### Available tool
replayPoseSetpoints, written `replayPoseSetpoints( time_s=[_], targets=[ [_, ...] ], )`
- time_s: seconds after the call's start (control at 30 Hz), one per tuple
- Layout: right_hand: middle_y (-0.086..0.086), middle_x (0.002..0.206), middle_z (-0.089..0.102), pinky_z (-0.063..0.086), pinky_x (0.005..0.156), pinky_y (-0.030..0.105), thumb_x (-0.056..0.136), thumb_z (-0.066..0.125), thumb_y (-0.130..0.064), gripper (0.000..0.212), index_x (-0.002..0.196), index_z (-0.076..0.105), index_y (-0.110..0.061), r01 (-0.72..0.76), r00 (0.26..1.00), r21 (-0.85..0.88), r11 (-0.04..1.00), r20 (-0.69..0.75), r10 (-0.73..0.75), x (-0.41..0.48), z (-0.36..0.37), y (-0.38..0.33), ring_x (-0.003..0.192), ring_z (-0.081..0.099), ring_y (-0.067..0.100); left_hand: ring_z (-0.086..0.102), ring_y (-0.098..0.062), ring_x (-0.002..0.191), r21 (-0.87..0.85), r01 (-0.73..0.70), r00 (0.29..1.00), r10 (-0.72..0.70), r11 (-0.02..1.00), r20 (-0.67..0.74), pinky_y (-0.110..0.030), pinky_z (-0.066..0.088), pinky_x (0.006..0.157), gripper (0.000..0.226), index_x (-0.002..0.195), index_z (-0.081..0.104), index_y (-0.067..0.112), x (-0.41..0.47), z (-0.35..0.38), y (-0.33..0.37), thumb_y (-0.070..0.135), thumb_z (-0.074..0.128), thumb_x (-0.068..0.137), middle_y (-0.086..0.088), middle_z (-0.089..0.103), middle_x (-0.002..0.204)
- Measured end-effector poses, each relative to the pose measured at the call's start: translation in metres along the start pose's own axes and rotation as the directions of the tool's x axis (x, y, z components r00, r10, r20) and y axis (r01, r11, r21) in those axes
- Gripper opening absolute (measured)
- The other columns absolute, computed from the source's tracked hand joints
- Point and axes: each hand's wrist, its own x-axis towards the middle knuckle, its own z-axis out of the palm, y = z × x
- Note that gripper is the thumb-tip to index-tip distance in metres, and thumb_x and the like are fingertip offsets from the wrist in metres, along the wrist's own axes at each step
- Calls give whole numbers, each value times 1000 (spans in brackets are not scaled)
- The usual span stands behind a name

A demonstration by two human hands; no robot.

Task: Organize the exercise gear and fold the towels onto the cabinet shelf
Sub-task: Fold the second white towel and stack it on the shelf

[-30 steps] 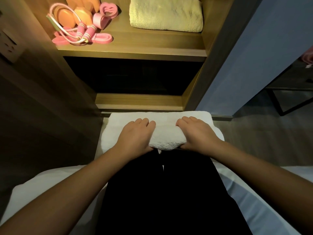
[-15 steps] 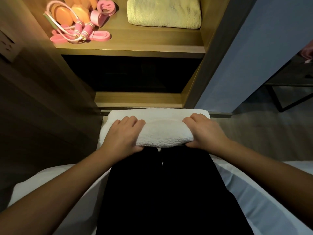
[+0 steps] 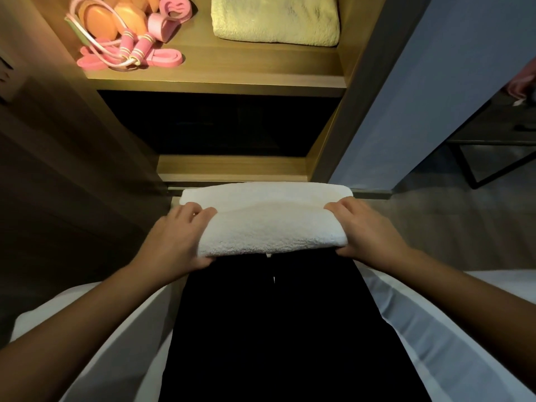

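A folded white towel (image 3: pixel 269 224) lies across my knees, in front of the cabinet. My left hand (image 3: pixel 177 242) grips its left end and my right hand (image 3: pixel 368 230) grips its right end, thumbs underneath. On the lit cabinet shelf (image 3: pixel 232 74) a folded pale yellow towel (image 3: pixel 275 18) lies at the right. At the shelf's left sit a pink jump rope (image 3: pixel 130 50), a pink resistance band (image 3: pixel 165 58), a pink grip ring (image 3: pixel 171 13) and orange pieces (image 3: pixel 116 21).
Below the lit shelf is a dark compartment (image 3: pixel 217 123) above a lower wooden ledge (image 3: pixel 232 169). A blue-grey panel (image 3: pixel 420 91) stands to the right, a dark metal-framed table (image 3: pixel 499 146) beyond it. I sit on white bedding (image 3: pixel 435 329) in black trousers.
Both hands have slid apart from the towel's middle to its two ends and now grasp them. The towel looks wider and neatly folded.
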Motion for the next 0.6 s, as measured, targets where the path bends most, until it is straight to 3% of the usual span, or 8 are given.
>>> replayPoseSetpoints(
  time_s=[0.1, 0.2, 0.23, 0.3, 0.4, 0.5, 0.6],
  targets=[
    [2, 129, 53, 45, 83, 31, 75, 79, -38, 67, 131, 47, -22, -44, 999, 34, 998, -16, 45, -1, 0, 1, 112, 50, 20, 55, -24, 100, -22, 34, 999, -34, 999, -1, -28, 40, 63, 74, 125, 53, 14, -6, 4, -4, 40, 86, 65, -7, 57, 116],
    [3, 120, 58, 42, 71, 32, 73, 78, -36, 61, 125, 51, -21, -51, 998, -11, 999, -34, 50, 4, -3, 0, 104, 55, 23, 57, -24, 100, -22, 25, 1000, -25, 999, 8, -29, 43, 64, 71, 127, 53, 14, 1, 0, -5, 41, 84, 69, -6, 60, 114],
    [3, 120, 57, 40, 70, 30, 73, 78, -37, 62, 126, 50, -21, -52, 998, -20, 998, -31, 52, 4, -4, -1, 103, 55, 22, 55, -22, 102, -25, 39, 999, -38, 999, 17, -31, 45, 69, 72, 129, 51, 15, 2, -2, -5, 43, 83, 70, -5, 58, 117],
    [1, 126, 53, 40, 81, 32, 74, 76, -44, 68, 131, 45, -23, -49, 999, -40, 998, -22, 49, 3, -5, -4, 108, 51, 20, 52, -21, 107, 17, 62, 998, -63, 998, 26, -36, 46, 88, 77, 133, 45, 18, 3, -3, -2, 50, 79, 71, -3, 53, 122],
    [0, 132, 47, 35, 98, 38, 71, 72, -53, 79, 138, 39, -26, 2, 997, -74, 997, -71, -8, 5, -3, -24, 118, 46, 21, 48, -24, 115, 104, 41, 999, -40, 994, -12, -45, 35, 107, 90, 139, 39, 18, 5, -2, 23, 60, 74, 67, -3, 47, 128],
    [2, 136, 43, 32, 99, 39, 69, 75, -52, 89, 143, 33, -24, 68, 993, -125, 990, -83, -78, 17, 4, -54, 121, 44, 25, 46, -25, 118, 113, 1, 999, 4, 994, -42, -43, 36, 104, 94, 141, 34, 17, 22, 4, 63, 58, 74, 66, -3, 44, 129],
    [2, 132, 45, 35, 91, 38, 70, 77, -49, 82, 136, 37, -22, 69, 993, -189, 979, -78, -85, 29, 5, -66, 116, 45, 25, 50, -25, 106, 121, -7, 998, 15, 993, -62, -37, 39, 86, 75, 129, 41, 18, 46, 7, 84, 45, 75, 68, -2, 49, 118]
  ],
)
